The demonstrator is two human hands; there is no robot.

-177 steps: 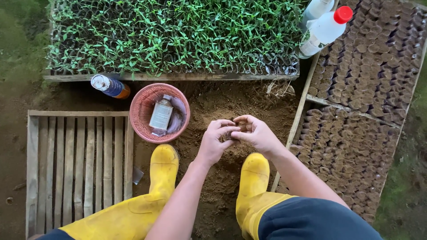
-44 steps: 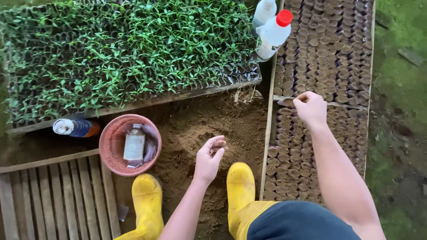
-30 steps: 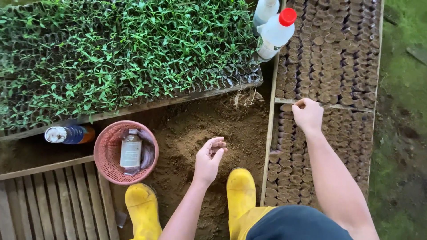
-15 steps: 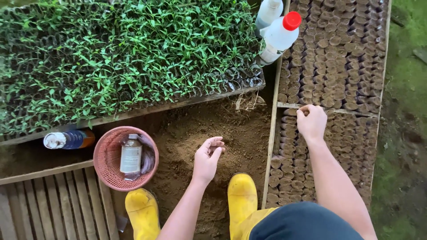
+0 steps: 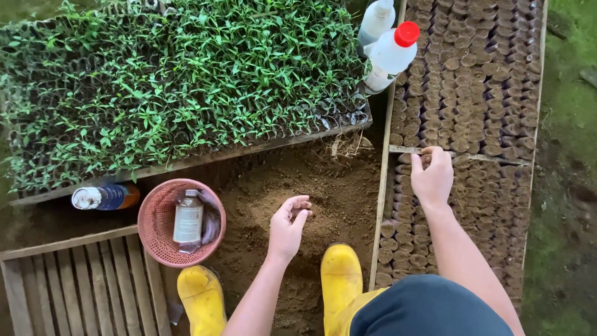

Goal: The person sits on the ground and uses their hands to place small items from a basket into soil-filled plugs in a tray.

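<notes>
My left hand (image 5: 288, 226) hovers just over the heap of loose brown soil (image 5: 329, 193) between my yellow boots, its fingers curled together and dirty; whether it holds soil I cannot tell. My right hand (image 5: 431, 179) reaches to the right and presses its fingers among the small soil-filled pots (image 5: 472, 112) packed in rows inside a wooden frame (image 5: 380, 205), right at the cross slat. What sits under its fingertips is hidden.
A large tray of green seedlings (image 5: 180, 81) fills the upper left. A pink basket (image 5: 154, 227) holding a small bottle stands by a slatted wooden crate (image 5: 81, 286). Another bottle (image 5: 102, 196) lies beside it. Two white bottles (image 5: 392, 53), one red-capped, stand at the top.
Earlier both hands were together over the soil heap. My right hand then moved to the potted rows and has shifted slightly lower along them; my left hand stays over the soil.
</notes>
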